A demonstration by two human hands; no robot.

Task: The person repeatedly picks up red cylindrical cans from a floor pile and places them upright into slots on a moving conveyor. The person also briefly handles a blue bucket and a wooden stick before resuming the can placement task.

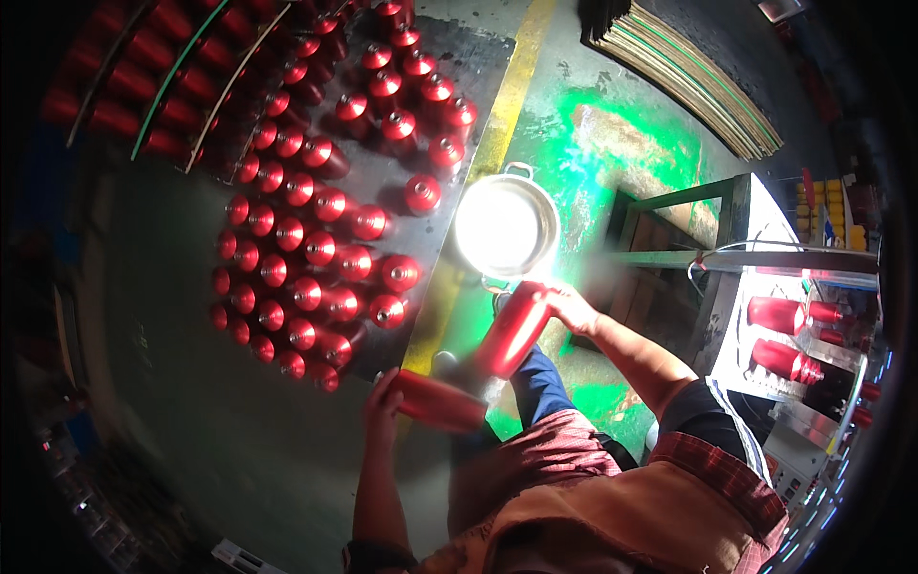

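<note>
My left hand (384, 398) is closed around the end of a shiny red metal bottle (442, 402), which lies almost level and points to the right. A second red bottle (513, 332) is gripped at its upper end by my right hand (571, 309) and slants down to the left. The lower ends of the two bottles are close together above my legs; whether they touch I cannot tell. Just beyond the right-hand bottle, a silver two-handled pot (550, 212) stands on the floor. Glare washes out its inside.
Many red bottles (330, 203) stand upright in loose rows on a dark sheet (469, 59) to the left. More lie stacked at the far left. A yellow floor line (516, 88) runs past the pot. On the right are a metal-framed bench (734, 215) and stacked flat boards (688, 81).
</note>
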